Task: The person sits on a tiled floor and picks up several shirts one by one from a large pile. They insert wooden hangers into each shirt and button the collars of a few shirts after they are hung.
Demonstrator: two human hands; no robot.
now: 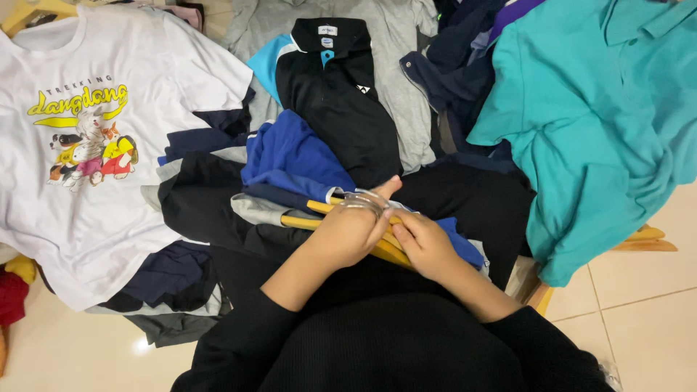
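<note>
Yellow wooden hangers (pixel 319 215) are being gripped by the left hand (pixel 348 234) and right hand (pixel 427 245), fingers curled closed around them. Stiff and light, they are judged best taken by their bars.

Warm indoor light, pretty even, soft shadows only. Small glare spot on floor tile (pixel 139 345) lower left. Mostly sharp; black clothes lose detail, slight wide-angle stretch toward frame edges.

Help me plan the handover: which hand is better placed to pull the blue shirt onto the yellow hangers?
Left, probably. The left hand lies over the yellow hangers beside the blue shirt; the right hand grips the hangers' nearer end, farther from the shirt.
</note>
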